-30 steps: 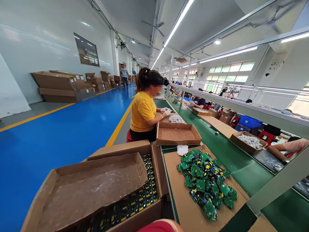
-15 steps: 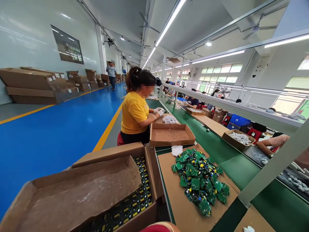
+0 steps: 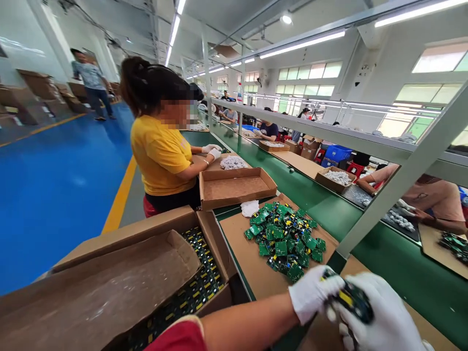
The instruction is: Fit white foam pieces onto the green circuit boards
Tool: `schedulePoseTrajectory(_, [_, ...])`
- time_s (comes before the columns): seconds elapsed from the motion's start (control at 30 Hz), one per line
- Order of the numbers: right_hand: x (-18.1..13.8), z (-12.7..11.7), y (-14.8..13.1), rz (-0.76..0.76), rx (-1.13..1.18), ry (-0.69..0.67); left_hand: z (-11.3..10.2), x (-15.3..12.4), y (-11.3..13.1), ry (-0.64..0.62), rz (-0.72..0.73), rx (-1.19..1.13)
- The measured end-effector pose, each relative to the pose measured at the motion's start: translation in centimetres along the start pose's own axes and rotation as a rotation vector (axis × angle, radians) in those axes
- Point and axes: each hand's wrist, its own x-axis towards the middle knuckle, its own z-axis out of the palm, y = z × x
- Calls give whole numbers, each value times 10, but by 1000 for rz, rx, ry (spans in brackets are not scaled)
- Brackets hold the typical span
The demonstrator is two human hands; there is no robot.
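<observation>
My left hand (image 3: 315,294), in a white glove, pinches one end of a small dark circuit board (image 3: 353,300) with a yellow part on it. Around the board's other end closes my right hand (image 3: 389,314), also gloved; it is blurred and partly cut off by the lower edge. Beyond the hands, a heap of green circuit boards (image 3: 285,234) lies on a cardboard sheet (image 3: 239,243). By the heap's far left side sits a crumpled white cloth (image 3: 250,208).
To the left, a large carton (image 3: 146,229) holds rows of boards under a shallow cardboard tray (image 3: 109,287). Another shallow box (image 3: 237,189) stands past the heap. A co-worker in yellow (image 3: 161,151) sits beside it. A slanted metal post (image 3: 387,170) rises at the right.
My view has shifted right and down. Both gloved hands have come into the frame, with a circuit board between them. The person walking in the aisle appears closer.
</observation>
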Motion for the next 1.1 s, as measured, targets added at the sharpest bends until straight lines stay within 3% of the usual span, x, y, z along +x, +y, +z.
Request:
schedulePoseTrajectory(0.07, [33,21,-19,-227,-201,-94,-32,3,15,214,50,13])
schedulePoseTrajectory(0.13, [74,50,-30,-300,-249,-140,-67,10,32,326,103,43])
schedulePoseTrajectory(0.27, [128,99,-25,-211,-130,-145,-124,24,59,464,177,161])
schedulePoseTrajectory(0.4, [136,118,-18,-95,-39,-123,-145,22,70,578,246,248])
schedulePoseTrajectory(0.5, [132,123,-27,33,55,-145,-141,14,69,570,273,282])
schedulePoseTrajectory(0.73, [123,125,-51,254,445,-401,-135,11,60,436,218,368])
schedulePoseTrajectory(0.83, [118,121,-47,312,585,-392,-153,16,70,479,228,508])
schedulePoseTrajectory(0.97, [108,108,-39,379,657,-269,-189,21,87,574,318,796])
schedulePoseTrajectory(1.1, [79,87,-45,416,662,-222,-213,23,80,468,302,1082])
